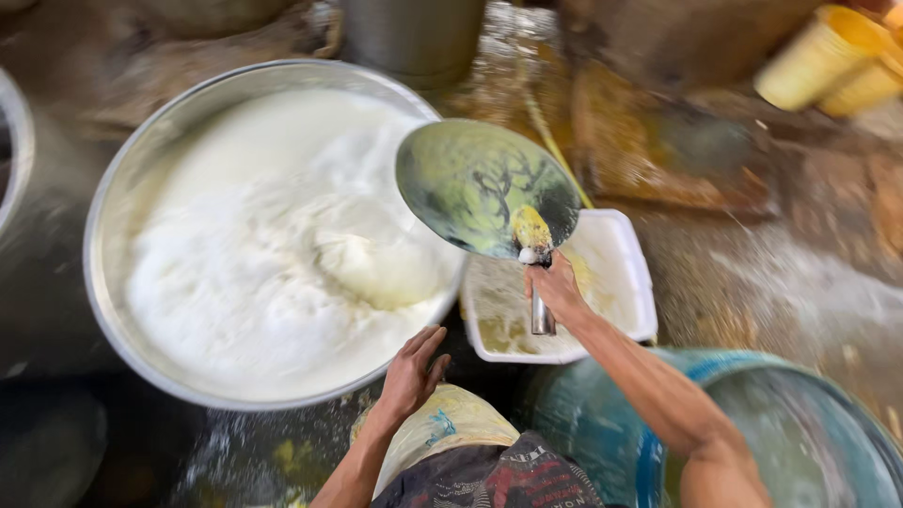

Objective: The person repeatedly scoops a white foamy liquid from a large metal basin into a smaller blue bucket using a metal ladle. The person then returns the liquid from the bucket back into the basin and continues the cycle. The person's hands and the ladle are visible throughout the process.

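Observation:
A wide steel basin (pixel 103 226) on the floor is full of white frothy batter (pixel 263 254). My right hand (pixel 555 287) grips the short metal handle of a large flat round ladle (pixel 484 188), held tilted over the basin's right rim, its face smeared with yellowish residue. My left hand (pixel 414 372) rests with fingers spread by the basin's near rim, just above my knee (pixel 442 428). Under the ladle handle lies a white rectangular tray (pixel 625 273) with yellowish scraps in it.
A blue plastic drum (pixel 752 423) stands at the lower right by my right arm. A steel vessel (pixel 414 38) stands beyond the basin, another metal pot (pixel 14 141) at the far left. Yellow cups (pixel 832 56) lie at top right. The floor is wet and dirty.

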